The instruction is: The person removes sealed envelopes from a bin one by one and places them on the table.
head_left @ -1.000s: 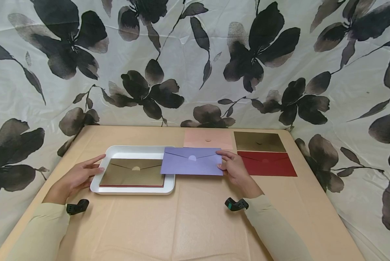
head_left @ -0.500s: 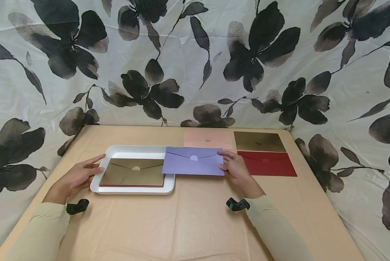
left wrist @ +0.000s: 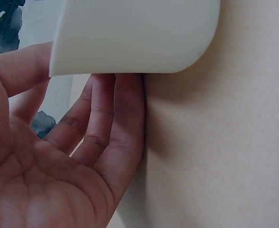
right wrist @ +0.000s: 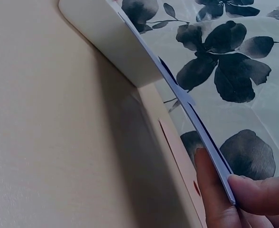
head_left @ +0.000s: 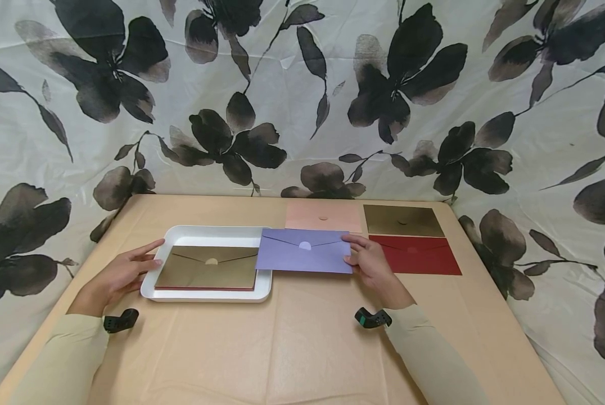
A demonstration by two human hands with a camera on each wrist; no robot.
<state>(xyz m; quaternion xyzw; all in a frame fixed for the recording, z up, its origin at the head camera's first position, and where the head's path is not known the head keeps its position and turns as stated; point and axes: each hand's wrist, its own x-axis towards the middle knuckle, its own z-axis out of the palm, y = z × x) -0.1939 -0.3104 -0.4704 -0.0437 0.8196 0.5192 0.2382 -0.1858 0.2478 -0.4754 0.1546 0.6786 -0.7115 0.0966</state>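
A white tray [head_left: 206, 298] sits left of centre, holding a gold envelope [head_left: 191, 273] with a red edge showing under it. At its left end is my left hand [head_left: 122, 275]. The thumb lies over the rim and the other fingers stand against the outer side, their tips partly hidden in the left wrist view [left wrist: 97, 128]. My right hand [head_left: 370, 264] pinches the right end of a lavender envelope [head_left: 302, 256] between thumb and fingers. That envelope is raised off the table, and its left end overlaps the tray's right rim. The right wrist view shows it edge-on [right wrist: 196, 123].
Behind the lavender envelope lies a pink envelope [head_left: 323, 211], partly covered. A dark gold envelope [head_left: 403, 216] and a red envelope [head_left: 419, 259] lie at the right back of the table [head_left: 312, 349]. A floral cloth [head_left: 302, 101] hangs behind the table.
My right hand and the lavender envelope have shifted slightly to the right, uncovering a little more of the tray's right side. My left hand and the tray have stayed in place.
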